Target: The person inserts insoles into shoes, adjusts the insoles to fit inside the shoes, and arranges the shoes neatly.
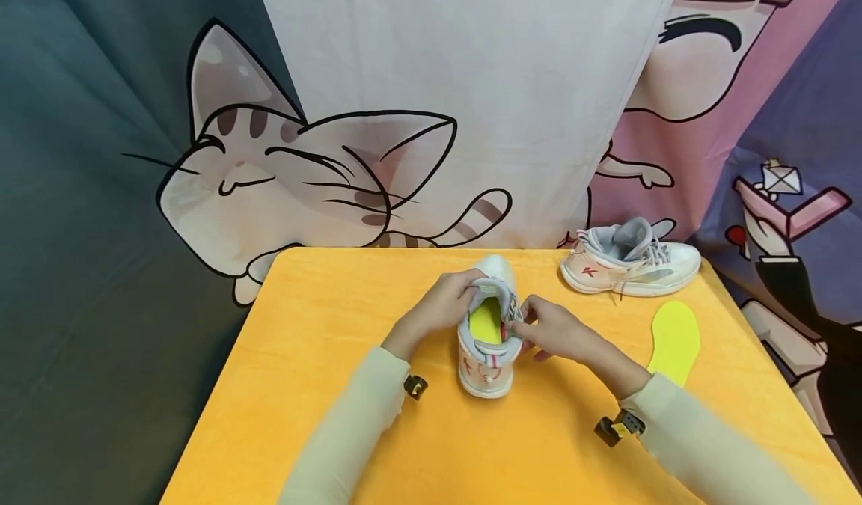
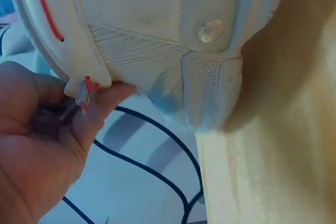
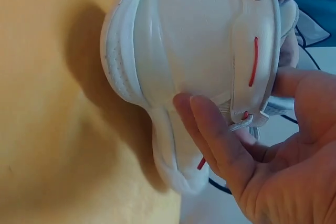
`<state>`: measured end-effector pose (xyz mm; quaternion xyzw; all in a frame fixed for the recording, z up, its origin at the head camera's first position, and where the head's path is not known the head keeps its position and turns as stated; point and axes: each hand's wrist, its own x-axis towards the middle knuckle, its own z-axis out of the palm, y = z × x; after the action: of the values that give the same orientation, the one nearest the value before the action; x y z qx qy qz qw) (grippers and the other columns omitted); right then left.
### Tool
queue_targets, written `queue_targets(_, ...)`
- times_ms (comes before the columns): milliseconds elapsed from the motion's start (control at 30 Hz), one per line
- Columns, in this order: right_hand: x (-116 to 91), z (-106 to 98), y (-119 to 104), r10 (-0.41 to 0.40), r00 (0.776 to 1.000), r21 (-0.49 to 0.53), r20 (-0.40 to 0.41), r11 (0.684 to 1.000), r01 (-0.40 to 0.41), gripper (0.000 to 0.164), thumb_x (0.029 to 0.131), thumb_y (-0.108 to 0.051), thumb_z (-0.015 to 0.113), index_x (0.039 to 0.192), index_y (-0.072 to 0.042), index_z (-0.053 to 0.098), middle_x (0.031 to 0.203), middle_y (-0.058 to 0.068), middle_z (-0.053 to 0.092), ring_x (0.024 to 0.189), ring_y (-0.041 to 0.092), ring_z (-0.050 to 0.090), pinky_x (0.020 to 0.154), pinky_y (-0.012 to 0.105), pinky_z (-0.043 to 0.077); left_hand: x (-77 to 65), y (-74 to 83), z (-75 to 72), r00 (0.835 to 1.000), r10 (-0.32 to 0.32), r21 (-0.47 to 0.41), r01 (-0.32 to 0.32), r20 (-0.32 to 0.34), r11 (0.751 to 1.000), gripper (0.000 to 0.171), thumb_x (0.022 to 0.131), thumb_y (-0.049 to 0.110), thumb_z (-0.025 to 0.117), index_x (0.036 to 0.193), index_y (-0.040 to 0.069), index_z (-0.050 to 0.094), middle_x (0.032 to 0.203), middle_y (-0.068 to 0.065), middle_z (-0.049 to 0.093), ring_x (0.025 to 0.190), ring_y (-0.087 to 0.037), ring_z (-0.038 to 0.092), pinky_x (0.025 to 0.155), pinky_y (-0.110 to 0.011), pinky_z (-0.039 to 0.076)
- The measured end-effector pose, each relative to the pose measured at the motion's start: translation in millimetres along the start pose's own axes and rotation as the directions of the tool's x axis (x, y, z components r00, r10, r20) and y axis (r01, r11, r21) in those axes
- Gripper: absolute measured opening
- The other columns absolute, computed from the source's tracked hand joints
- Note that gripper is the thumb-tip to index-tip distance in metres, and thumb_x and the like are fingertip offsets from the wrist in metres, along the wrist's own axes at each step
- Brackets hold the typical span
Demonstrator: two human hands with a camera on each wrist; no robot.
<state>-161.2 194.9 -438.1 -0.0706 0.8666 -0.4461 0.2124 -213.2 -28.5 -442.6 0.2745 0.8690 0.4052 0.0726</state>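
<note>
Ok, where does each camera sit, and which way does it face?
Head: on the head, facing forward and down at the shoe, second shoe and loose insole; sleeves, left grip and right grip show.
Left wrist: on that wrist, facing the shoe's left side; left grip shows.
Right wrist: on that wrist, facing the shoe's right side; right grip shows.
Both wrist views share the shoe and table.

- the white shoe (image 1: 483, 370) is showing red marks on its pinkish heel, its opening facing up and its toe pointing toward the table's (image 1: 350, 310) far edge.
- a yellow-green insole (image 1: 485, 322) is lying inside, its front end hiding under the upper.
</note>
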Motion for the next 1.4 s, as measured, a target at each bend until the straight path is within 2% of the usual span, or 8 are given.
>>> queue_targets(233, -2, 16, 4, 0.0, 1.0, 0.052, -0.009, 0.999, 0.0, 0.034, 0.092, -0.033, 0.065, 0.095, -0.003, 0.05, 0.087, 0.015, 0.059, 0.073, 0.028, 0.064, 0.055, 0.04, 0.06, 5.3, -9.4, -3.6, 0.998, 0.016, -0.092, -0.011, 0.056, 0.996, 0.026, 0.101, 0.004, 0.047, 0.111, 0.018, 0.067, 0.107, -0.001, 0.068, 0.093, -0.014, 0.06, 0.087, -0.033, 0.053)
queue_targets(533, 1, 24, 8, -0.05, 0.998, 0.056, 0.046, 0.997, 0.047, 0.037, 0.094, -0.038, 0.062, 0.095, -0.002, 0.052, 0.08, 0.015, 0.063, 0.071, 0.027, 0.063, 0.059, 0.042, 0.059, 8.1, -16.7, -1.1, 0.995, 0.003, -0.056, 0.003, 0.104, 0.998, 0.025, 0.102, 0.007, 0.047, 0.114, 0.017, 0.066, 0.11, 0.0, 0.067, 0.096, -0.015, 0.059, 0.09, -0.035, 0.052)
queue_targets(667, 2, 19, 8, -0.062, 0.997, -0.004, 0.047, 0.998, 0.062, 0.036, 0.093, -0.04, 0.061, 0.091, -0.005, 0.054, 0.076, 0.015, 0.065, 0.067, 0.025, 0.062, 0.058, 0.04, 0.058, 7.3, -16.0, -0.5, 0.995, -0.007, -0.032, 0.01, 0.096, 0.999, 0.024, 0.101, 0.01, 0.049, 0.118, 0.018, 0.065, 0.113, 0.0, 0.067, 0.097, -0.015, 0.058, 0.09, -0.037, 0.052)
queue_targets(800, 5, 13, 8, -0.114, 0.993, -0.121, -0.038, 0.987, 0.109, 0.035, 0.091, -0.04, 0.064, 0.093, -0.007, 0.053, 0.08, 0.011, 0.062, 0.067, 0.021, 0.056, 0.058, 0.035, 0.05, 2.9, -15.4, 1.4, 0.997, -0.034, 0.017, 0.033, 0.066, 0.999, 0.025, 0.101, 0.016, 0.052, 0.123, 0.019, 0.062, 0.115, -0.001, 0.067, 0.095, -0.015, 0.058, 0.086, -0.036, 0.052)
queue_targets(967, 13, 10, 5, -0.272, 0.95, -0.209, -0.154, 0.949, 0.238, 0.049, 0.088, -0.039, 0.068, 0.118, -0.004, 0.052, 0.112, 0.015, 0.057, 0.097, 0.03, 0.058, 0.078, 0.045, 0.053, -11.7, -14.4, 3.6, 0.992, -0.122, 0.011, 0.122, 0.025, 0.993, 0.041, 0.102, 0.03, 0.049, 0.14, 0.014, 0.049, 0.133, -0.006, 0.06, 0.116, -0.019, 0.057, 0.097, -0.04, 0.05)
queue_targets(1133, 22, 11, -1, -0.421, 0.893, -0.322, -0.157, 0.877, 0.357, 0.062, 0.09, -0.043, 0.065, 0.137, -0.006, 0.049, 0.135, 0.016, 0.054, 0.121, 0.033, 0.052, 0.097, 0.056, 0.046, -35.4, -8.5, 3.6, 0.97, -0.242, -0.012, 0.242, -0.014, 0.97, 0.066, 0.097, 0.043, 0.053, 0.149, 0.006, 0.034, 0.147, -0.013, 0.047, 0.13, -0.03, 0.047, 0.104, -0.049, 0.044)
queue_targets(1267, 29, 10, -9, -0.478, 0.868, -0.366, -0.134, 0.838, 0.405, 0.057, 0.092, -0.037, 0.064, 0.138, -0.006, 0.051, 0.134, 0.016, 0.058, 0.122, 0.031, 0.053, 0.098, 0.055, 0.046, -53.0, 2.1, 4.7, 0.952, -0.307, -0.022, 0.307, -0.002, 0.951, 0.077, 0.091, 0.043, 0.058, 0.149, 0.001, 0.031, 0.144, -0.019, 0.048, 0.122, -0.028, 0.052, 0.1, -0.048, 0.047)
queue_targets(1400, 37, 9, -17, -0.49, 0.865, -0.392, -0.106, 0.821, 0.416, 0.05, 0.092, -0.027, 0.065, 0.136, -0.006, 0.054, 0.132, 0.015, 0.061, 0.117, 0.028, 0.057, 0.096, 0.051, 0.049, -64.9, 9.6, 5.8, 0.951, -0.31, -0.051, 0.31, 0.014, 0.949, 0.071, 0.087, 0.034, 0.058, 0.145, -0.001, 0.034, 0.129, -0.017, 0.057, 0.1, -0.023, 0.059, 0.084, -0.041, 0.053)
